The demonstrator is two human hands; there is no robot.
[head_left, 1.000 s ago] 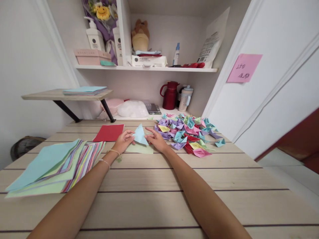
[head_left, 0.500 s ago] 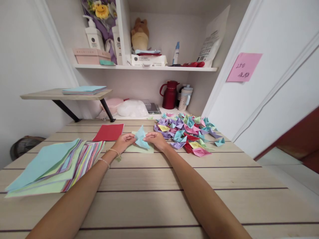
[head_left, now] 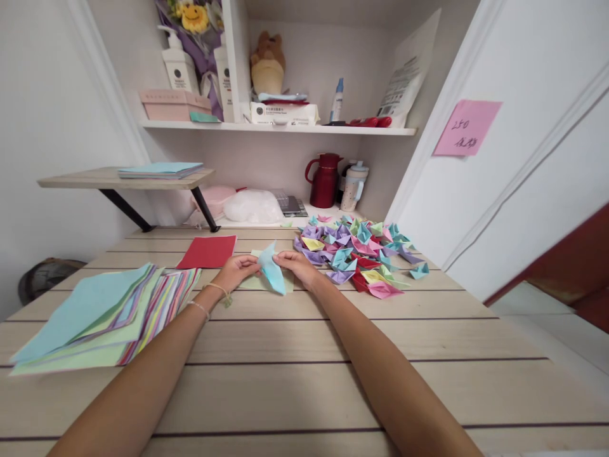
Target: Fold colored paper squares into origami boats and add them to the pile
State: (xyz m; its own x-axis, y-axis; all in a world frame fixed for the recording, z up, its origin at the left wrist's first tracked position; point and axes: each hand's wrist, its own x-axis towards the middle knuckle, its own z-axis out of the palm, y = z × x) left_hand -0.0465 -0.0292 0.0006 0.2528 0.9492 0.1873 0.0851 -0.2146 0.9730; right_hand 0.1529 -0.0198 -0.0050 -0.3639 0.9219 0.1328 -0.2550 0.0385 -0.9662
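My left hand [head_left: 234, 271] and my right hand [head_left: 295, 266] pinch a folded light blue paper piece [head_left: 272, 269] from either side, holding it just above the wooden table [head_left: 295, 355]. The piece is pulled into a long narrow shape with one tip toward me. Under it lies a flat pale green sheet [head_left: 252, 283]. A red sheet [head_left: 208, 252] lies just beyond my left hand. A heap of folded paper boats [head_left: 356, 251] in several colours lies to the right of my right hand.
A fanned stack of coloured paper sheets [head_left: 102, 314] lies at the left of the table. Behind stand a red jug [head_left: 325, 181], a white cup [head_left: 353, 186], a plastic bag [head_left: 252, 207] and a small side shelf [head_left: 124, 179] holding paper. A pink note [head_left: 466, 128] sticks on the right wall.
The blue piece went from an upright triangle to a spread, narrower shape tilted toward me. Both hands closed in on its sides and pulled it apart.
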